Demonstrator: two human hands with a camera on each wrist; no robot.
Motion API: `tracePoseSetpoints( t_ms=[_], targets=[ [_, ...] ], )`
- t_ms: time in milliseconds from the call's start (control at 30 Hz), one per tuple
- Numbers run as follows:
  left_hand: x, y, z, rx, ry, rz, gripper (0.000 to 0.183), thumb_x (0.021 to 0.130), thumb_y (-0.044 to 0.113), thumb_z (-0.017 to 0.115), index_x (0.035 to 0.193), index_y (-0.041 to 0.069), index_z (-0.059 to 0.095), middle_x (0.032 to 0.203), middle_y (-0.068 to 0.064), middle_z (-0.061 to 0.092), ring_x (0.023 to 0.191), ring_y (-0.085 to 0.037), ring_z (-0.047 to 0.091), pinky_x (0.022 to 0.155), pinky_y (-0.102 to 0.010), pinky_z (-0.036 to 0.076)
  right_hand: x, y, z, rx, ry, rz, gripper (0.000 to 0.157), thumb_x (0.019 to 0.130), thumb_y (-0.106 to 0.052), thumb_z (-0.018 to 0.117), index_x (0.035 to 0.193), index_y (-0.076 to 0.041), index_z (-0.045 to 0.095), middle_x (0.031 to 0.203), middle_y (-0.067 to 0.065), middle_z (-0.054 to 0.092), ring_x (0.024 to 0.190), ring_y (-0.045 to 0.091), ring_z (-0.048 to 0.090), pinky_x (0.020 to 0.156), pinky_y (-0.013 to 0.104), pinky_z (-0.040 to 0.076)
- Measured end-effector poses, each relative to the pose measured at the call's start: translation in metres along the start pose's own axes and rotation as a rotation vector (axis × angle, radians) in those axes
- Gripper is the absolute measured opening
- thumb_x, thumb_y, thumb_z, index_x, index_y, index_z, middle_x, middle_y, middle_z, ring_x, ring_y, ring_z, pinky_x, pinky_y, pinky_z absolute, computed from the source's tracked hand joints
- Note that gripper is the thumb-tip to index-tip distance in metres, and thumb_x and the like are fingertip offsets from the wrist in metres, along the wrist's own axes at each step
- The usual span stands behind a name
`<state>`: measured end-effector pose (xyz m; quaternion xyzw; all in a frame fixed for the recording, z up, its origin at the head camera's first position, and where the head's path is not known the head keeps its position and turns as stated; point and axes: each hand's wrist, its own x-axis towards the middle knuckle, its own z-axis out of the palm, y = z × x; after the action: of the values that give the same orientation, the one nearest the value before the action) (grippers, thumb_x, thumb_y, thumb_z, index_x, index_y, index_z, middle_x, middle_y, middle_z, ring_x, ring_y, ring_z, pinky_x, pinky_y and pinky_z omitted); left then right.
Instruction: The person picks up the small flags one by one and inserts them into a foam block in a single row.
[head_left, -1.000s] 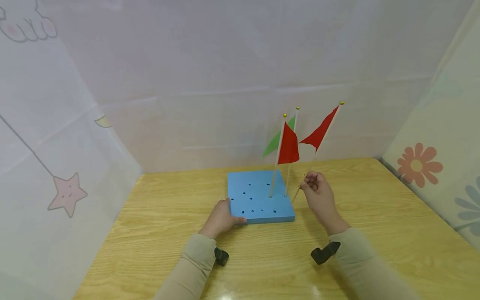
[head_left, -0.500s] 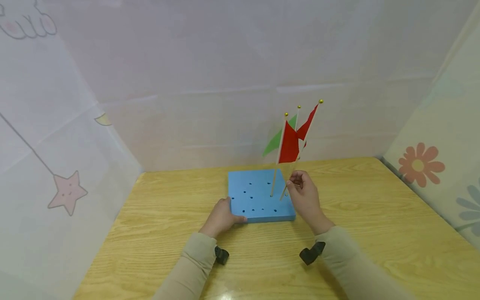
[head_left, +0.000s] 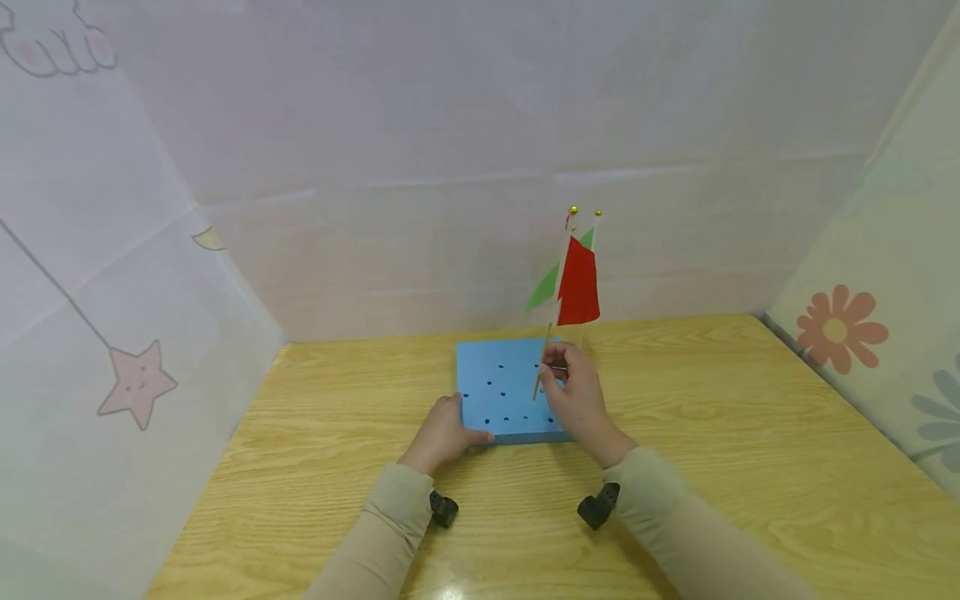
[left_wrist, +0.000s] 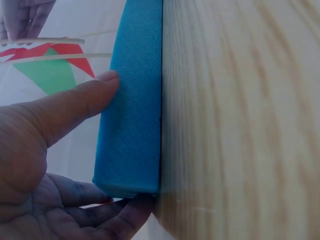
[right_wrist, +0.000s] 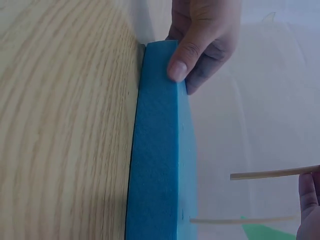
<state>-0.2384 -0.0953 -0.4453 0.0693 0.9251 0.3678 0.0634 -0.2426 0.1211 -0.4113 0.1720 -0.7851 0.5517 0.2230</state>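
Note:
A blue foam block (head_left: 480,357) with several small holes lies on the table. My left hand (head_left: 442,435) holds its near-left corner, thumb (left_wrist: 95,92) against the front side and fingers around the left side. Between thumb and fingers, my right hand (head_left: 581,404) pinches the thin wooden stick (head_left: 537,383) of a red flag with a gold bead on top. In the right wrist view the stick's lower end (right_wrist: 240,176) hangs in the air, apart from the block. Another red flag (head_left: 581,287) and a green flag (head_left: 543,289) stand in the block, their lower sticks mostly hidden by my right hand.
The wood-grain table (head_left: 315,467) extends around the block on all sides. Behind it hangs a pale cloth backdrop (head_left: 420,242), with printed cloth on both sides. A small black camera sits on each wrist (head_left: 598,506).
My right hand has moved left with the red flag, from beyond the block's right edge to over the block. The flag's stick stands more upright. My left hand stays put.

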Motion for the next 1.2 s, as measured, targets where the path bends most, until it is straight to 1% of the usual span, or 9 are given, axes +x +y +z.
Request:
tracePoseSetpoints(
  t_ms=[100,233,500,633,867,1067,1200],
  targets=[
    [0.001,-0.001,0.0,0.0,0.005,0.001,0.096,0.082,0.028,0.091,0.148,-0.02,0.038,0.147,-0.037,0.046,0.136,-0.049,0.046,0.112,-0.056,0.042,0.002,-0.001,0.006,-0.009,-0.02,-0.01,0.018,0.097,0.014,0.059,0.115,0.014,0.057,0.105,0.023,0.06,0.099,0.037,0.062,0.09,0.044,0.058],
    [0.001,-0.001,0.0,0.0,0.007,0.0,0.097,0.082,0.028,0.091,0.147,-0.02,0.038,0.146,-0.038,0.046,0.135,-0.048,0.048,0.111,-0.055,0.042,0.006,-0.002,0.013,-0.024,-0.041,-0.001,0.018,0.098,0.012,0.06,0.115,0.012,0.058,0.106,0.023,0.061,0.1,0.036,0.062,0.091,0.05,0.057],
    [0.002,-0.002,0.0,-0.005,0.01,-0.002,0.097,0.082,0.029,0.091,0.147,-0.021,0.038,0.145,-0.038,0.047,0.135,-0.048,0.047,0.112,-0.055,0.041,0.013,0.003,0.026,-0.025,-0.054,0.011,0.019,0.098,0.011,0.061,0.117,0.012,0.057,0.108,0.024,0.06,0.104,0.039,0.062,0.094,0.053,0.056],
    [0.002,-0.002,0.001,-0.001,0.016,-0.007,0.097,0.082,0.028,0.091,0.147,-0.02,0.039,0.145,-0.037,0.047,0.135,-0.048,0.048,0.112,-0.055,0.042,0.015,0.008,0.032,-0.035,-0.054,0.012,0.018,0.098,0.01,0.061,0.116,0.011,0.057,0.107,0.023,0.06,0.104,0.039,0.063,0.094,0.052,0.057],
    [0.002,-0.003,0.003,-0.006,0.015,0.007,0.095,0.081,0.027,0.092,0.145,-0.021,0.041,0.141,-0.037,0.05,0.13,-0.047,0.052,0.11,-0.055,0.044,0.015,0.015,0.041,-0.039,-0.072,0.066,0.017,0.102,0.005,0.059,0.118,0.009,0.056,0.109,0.02,0.059,0.108,0.035,0.062,0.097,0.049,0.056],
    [0.003,-0.004,0.001,0.0,0.017,0.019,0.096,0.082,0.028,0.091,0.146,-0.021,0.04,0.142,-0.037,0.05,0.131,-0.046,0.051,0.109,-0.055,0.044,0.017,0.018,0.047,-0.032,-0.064,0.032,0.019,0.101,0.006,0.06,0.119,0.011,0.056,0.11,0.022,0.06,0.108,0.037,0.063,0.096,0.05,0.056],
    [0.003,-0.004,0.0,-0.008,0.012,0.025,0.094,0.082,0.028,0.091,0.146,-0.02,0.04,0.142,-0.036,0.05,0.13,-0.047,0.051,0.108,-0.055,0.045,0.018,0.02,0.05,-0.031,-0.067,0.038,0.019,0.101,0.006,0.059,0.12,0.011,0.056,0.111,0.023,0.059,0.108,0.038,0.063,0.097,0.051,0.055]
  ],
)
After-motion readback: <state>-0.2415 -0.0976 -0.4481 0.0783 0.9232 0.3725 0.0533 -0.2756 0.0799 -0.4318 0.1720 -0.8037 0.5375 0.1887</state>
